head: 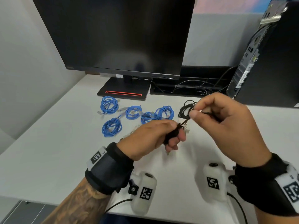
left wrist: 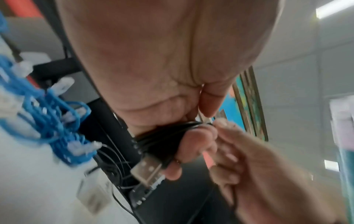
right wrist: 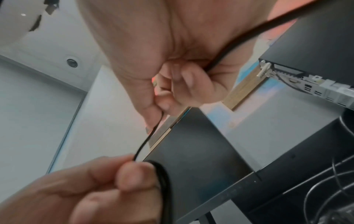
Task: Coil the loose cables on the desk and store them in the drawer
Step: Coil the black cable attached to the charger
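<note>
My left hand [head: 168,135] grips a bundle of thin black cable [head: 174,134] above the white desk [head: 48,159]; in the left wrist view the coil [left wrist: 162,139] wraps the fingers and a metal USB plug [left wrist: 147,169] sticks out below. My right hand [head: 196,111] pinches the free black strand [right wrist: 145,142] that runs taut from the bundle, slightly up and to the right. Several coiled blue cables [head: 111,126] lie on the desk behind my hands. Another black coil [head: 184,111] lies just past the right fingertips. No drawer shows.
A black monitor [head: 116,34] on its stand [head: 124,89] fills the back. A black computer tower [head: 267,59] stands at the right, with a cable tray [head: 189,88] of wires beside it. Two white camera pods [head: 144,193] hang under my wrists.
</note>
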Available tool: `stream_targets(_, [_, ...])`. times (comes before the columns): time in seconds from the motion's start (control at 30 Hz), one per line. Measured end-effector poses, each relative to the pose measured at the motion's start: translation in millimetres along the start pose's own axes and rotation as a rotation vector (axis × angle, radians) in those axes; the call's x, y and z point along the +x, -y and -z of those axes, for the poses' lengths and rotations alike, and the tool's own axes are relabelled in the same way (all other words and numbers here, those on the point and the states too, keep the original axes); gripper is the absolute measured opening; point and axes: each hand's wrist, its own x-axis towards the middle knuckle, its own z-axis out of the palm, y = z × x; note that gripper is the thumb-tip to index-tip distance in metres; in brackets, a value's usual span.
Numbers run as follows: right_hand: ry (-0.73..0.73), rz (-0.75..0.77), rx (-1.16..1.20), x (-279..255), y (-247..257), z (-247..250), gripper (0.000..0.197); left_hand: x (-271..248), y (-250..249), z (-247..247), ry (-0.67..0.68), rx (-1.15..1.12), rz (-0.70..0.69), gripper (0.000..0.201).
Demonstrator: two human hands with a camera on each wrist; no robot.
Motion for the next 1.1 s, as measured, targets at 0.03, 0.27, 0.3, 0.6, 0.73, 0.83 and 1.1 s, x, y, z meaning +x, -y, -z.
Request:
stream_targets(0.03, [0.002, -0.019, 0.006, 3, -4, -2, 0.009, 0, -2, 1, 0.029, -0.113, 0.019, 0.034])
stream_targets(0.27, [0.265, -0.198, -0.080, -7, -24, -23, 0.014, 4, -13, 20, -0.072, -0.895, -0.090, 0.021])
stream_targets(0.3, [0.317, -0.216, -0.089, -10, -23, -25, 0.015, 7, -12, 23, -0.155, -0.916, -0.104, 0.021])
stream_targets(0.6, [0.572, -0.137, -0.295, -12, -4, -33, 0.018, 26, 8, 39, -0.597, -0.473, -0.169, 0.023])
stream_targets(0.73, [0.449, -0.018, -0.139, -8, 10, -25, 0.016, 21, 8, 30, -0.577, 0.232, -0.224, 0.022])
stream_targets(0.83, [0.256, 0.050, -0.064, 2, 16, -15, 0.013, 16, 5, 17, -0.347, 0.364, -0.220, 0.031])
stream_targets(1.1, [0.056, -0.101, -0.066, 12, -12, -4, 0.010, 7, -27, 7, 0.001, -0.537, -0.074, 0.033])
